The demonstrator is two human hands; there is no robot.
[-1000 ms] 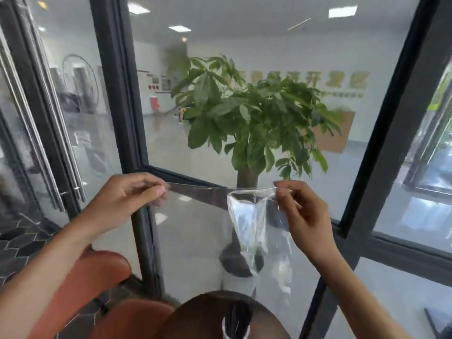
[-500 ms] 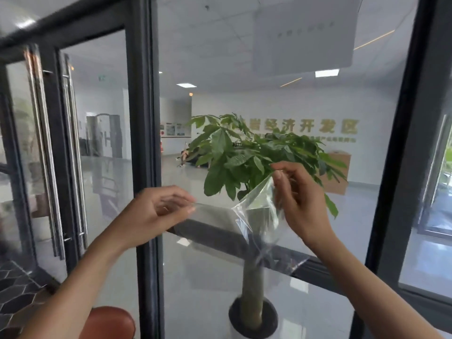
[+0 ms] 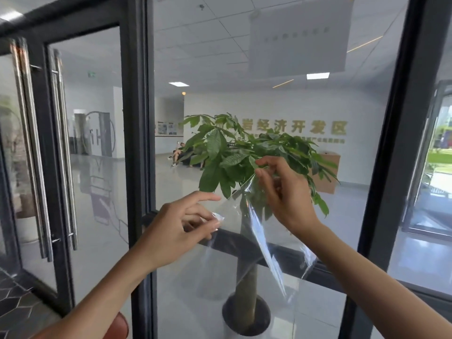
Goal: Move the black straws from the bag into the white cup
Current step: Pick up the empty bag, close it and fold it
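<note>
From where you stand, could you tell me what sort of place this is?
Probably an office building's lobby, seen through glass doors: gold wall lettering, a polished floor, and a potted tree beyond the clear bag.

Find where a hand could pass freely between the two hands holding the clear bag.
Little room: the clear bag spans from the left hand to the right hand. Open air lies left of the left hand, toward the door handles.
</note>
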